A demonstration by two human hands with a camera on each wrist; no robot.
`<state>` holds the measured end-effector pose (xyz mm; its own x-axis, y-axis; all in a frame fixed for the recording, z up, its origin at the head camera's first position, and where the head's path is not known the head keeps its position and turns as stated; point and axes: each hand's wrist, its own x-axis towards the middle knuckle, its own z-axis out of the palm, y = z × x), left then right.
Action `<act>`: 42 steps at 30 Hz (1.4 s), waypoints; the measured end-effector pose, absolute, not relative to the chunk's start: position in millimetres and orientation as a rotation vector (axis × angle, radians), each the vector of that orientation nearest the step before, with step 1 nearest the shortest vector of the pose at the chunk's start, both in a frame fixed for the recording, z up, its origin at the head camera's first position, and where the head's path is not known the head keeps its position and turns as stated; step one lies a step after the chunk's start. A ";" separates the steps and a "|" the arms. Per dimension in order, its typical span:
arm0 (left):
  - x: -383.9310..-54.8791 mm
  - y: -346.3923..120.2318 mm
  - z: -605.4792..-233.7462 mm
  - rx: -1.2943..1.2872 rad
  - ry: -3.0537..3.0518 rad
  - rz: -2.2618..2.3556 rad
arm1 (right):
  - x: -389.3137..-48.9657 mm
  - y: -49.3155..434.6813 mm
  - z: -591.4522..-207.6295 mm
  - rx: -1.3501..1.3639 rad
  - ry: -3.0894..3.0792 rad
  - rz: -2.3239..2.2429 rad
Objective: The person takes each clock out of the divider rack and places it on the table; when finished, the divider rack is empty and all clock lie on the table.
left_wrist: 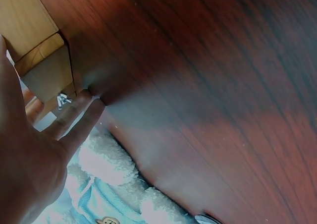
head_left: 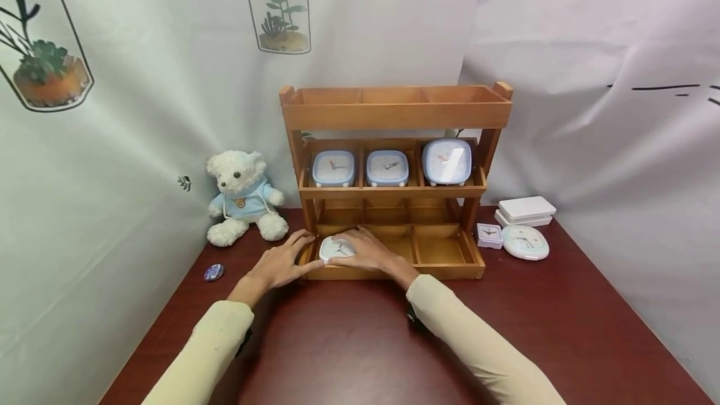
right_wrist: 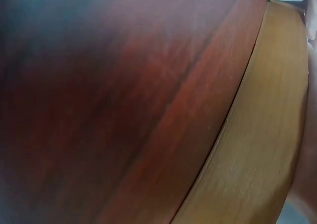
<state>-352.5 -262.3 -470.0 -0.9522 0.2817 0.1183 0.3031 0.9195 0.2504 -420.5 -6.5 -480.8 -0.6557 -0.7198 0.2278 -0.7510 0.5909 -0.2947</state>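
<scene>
A small white clock [head_left: 336, 249] leans in the left compartment of the bottom tier of a wooden shelf [head_left: 394, 273]. Over its right side lies my right hand [head_left: 368, 252], thumb along the lower edge and fingers curved over the top, gripping it. My left hand [head_left: 279, 262] is at the shelf's left end, its thumb reaching to the clock's lower left. In the left wrist view, the fingers [left_wrist: 79, 122] of that hand extend straight beside the shelf's end panel [left_wrist: 52, 75]. The right wrist view shows mostly the shelf's front board [right_wrist: 252, 120]; the clock is hidden there.
Three blue-rimmed clocks, a left one [head_left: 334, 168], a middle one [head_left: 387, 168] and a right one [head_left: 447, 162], fill the middle tier. A teddy bear [head_left: 242, 195] and a round tin [head_left: 214, 272] are left; a pink clock [head_left: 489, 235], an oval clock [head_left: 525, 242] and white boxes [head_left: 526, 207] right.
</scene>
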 end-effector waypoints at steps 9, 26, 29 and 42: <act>-354.2 -261.2 -467.3 -0.460 -2.997 -0.422 | -420.4 -5.4 -479.8 1.255 -2.706 0.600; -352.4 -260.9 -463.8 -0.460 -3.054 -0.387 | -414.8 -3.0 -469.6 1.240 -2.599 0.488; -353.2 -259.2 -465.7 -0.461 -3.059 -0.389 | -412.8 3.0 -465.7 1.231 -2.577 0.475; -349.7 -260.8 -465.5 -0.452 -3.047 -0.394 | -400.9 34.2 -435.3 1.333 -2.452 0.427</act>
<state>-349.7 -260.8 -465.5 -0.9569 0.2812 0.0722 0.2904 0.9254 0.2435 -400.9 34.2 -435.3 -0.5151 -0.7523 0.4107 -0.8469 0.5206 -0.1086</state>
